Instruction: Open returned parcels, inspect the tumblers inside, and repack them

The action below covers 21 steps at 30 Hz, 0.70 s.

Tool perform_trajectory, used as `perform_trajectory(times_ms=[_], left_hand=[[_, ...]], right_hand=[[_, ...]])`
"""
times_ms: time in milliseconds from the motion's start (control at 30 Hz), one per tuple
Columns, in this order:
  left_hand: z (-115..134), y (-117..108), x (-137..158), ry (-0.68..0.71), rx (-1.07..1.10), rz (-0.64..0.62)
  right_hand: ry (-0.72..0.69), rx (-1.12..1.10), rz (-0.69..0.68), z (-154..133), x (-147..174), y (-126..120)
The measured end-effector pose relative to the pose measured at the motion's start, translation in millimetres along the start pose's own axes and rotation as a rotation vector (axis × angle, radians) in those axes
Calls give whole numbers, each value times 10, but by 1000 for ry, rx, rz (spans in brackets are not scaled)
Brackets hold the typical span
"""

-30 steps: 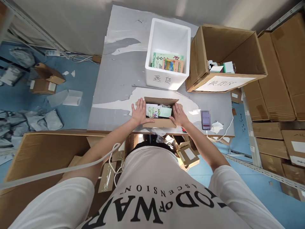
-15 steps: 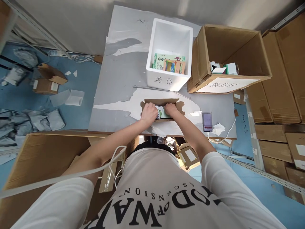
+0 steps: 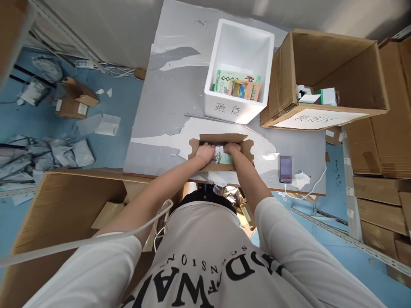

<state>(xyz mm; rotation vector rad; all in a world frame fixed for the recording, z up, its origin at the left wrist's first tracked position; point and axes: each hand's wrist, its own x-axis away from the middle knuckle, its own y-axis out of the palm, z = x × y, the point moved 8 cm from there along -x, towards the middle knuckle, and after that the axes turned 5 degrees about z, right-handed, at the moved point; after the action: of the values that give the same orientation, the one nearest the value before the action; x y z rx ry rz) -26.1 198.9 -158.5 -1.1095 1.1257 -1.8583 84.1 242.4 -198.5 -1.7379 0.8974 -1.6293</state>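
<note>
A small open cardboard box [image 3: 239,138] lies near the table's front edge with its flaps spread. White and light-green printed packs [image 3: 224,157] show inside it; their exact kind is unclear. My left hand [image 3: 206,152] reaches into the box's left half, fingers curled down at the packs. On the other side my right hand [image 3: 231,148] is bent into the box, closed, its fingertips hidden. What either hand grips cannot be made out.
Behind the small box stand a white foam box [image 3: 237,112] with printed booklets and a large carton [image 3: 276,98] holding small packages. A phone [image 3: 285,169] on a white cable lies right. A big open carton [image 3: 73,188] sits front left, and stacked cartons [image 3: 375,190] fill the right.
The view has shifted slightly, so the table and boxes appear further right. Both hands remain in the small box, the right one lower and more bent inward.
</note>
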Motion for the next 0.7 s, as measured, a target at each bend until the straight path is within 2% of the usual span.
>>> perform_trajectory(times_ms=[100, 167, 433, 600, 700], left_hand=[[-53, -16, -46, -19, 26, -11], [-69, -21, -51, -24, 35, -18], [-215, -214, -37, -27, 124, 1], [-383, -498, 19, -47, 497, 170], [-434, -620, 131, -104, 921, 255]], right_hand=[[86, 9, -34, 93, 21, 83], [86, -1, -13, 123, 77, 80], [-155, -100, 148, 8, 441, -226], [-201, -228, 234, 117, 669, -525], [-236, -597, 145, 193, 867, -605]])
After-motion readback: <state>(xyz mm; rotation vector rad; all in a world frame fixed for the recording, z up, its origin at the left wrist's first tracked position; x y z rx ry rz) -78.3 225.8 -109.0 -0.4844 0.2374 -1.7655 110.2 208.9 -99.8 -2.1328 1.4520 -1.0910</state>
